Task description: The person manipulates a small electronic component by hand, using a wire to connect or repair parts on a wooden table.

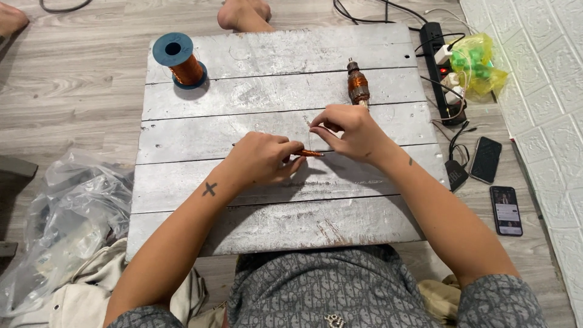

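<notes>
Copper wire coil (310,153), small and orange, lying crosswise between both hands above the middle of the grey plank tabletop (273,225), long axis left to right. Pinched at one end by left hand (262,159); right hand (351,130) pinching a thin strand rising from the other end. Equally near both

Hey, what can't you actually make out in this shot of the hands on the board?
- Head view: most of the copper coil, covered by the left hand.
- The fine wire pinched by the right hand: too thin to trace.
- The foot beyond the wooden board: cut off by the top edge.
</notes>
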